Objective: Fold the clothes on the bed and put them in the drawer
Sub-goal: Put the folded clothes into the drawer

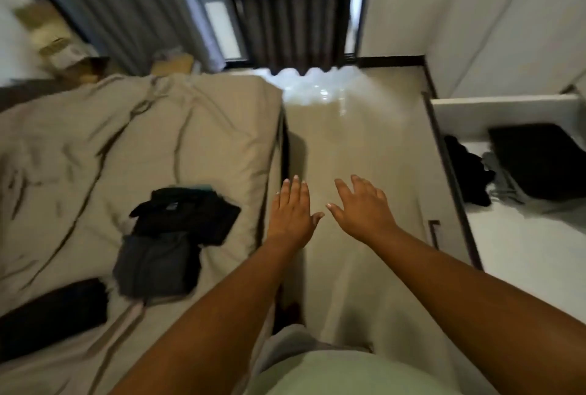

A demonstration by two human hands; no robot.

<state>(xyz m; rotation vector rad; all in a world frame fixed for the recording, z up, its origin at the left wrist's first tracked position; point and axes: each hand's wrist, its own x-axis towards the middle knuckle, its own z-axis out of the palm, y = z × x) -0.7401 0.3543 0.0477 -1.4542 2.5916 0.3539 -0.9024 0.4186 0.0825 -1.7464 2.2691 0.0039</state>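
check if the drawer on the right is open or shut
Open. The drawer is pulled out, its inside in view, with a folded black garment and grey clothes lying in it.

I see a bedroom: rumpled bed (190, 128) beside my left hand (293, 212), curtains (285, 7) beyond it, open drawer (504, 109) past my right hand (364, 207).

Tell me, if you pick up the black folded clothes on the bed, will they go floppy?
Probably floppy: the black folded clothes are soft fabric, so they'd likely droop and unfold if lifted by one edge. They look light, being a thin stack. Pushed, they'd likely bunch on the wrinkled bed rather than slide.
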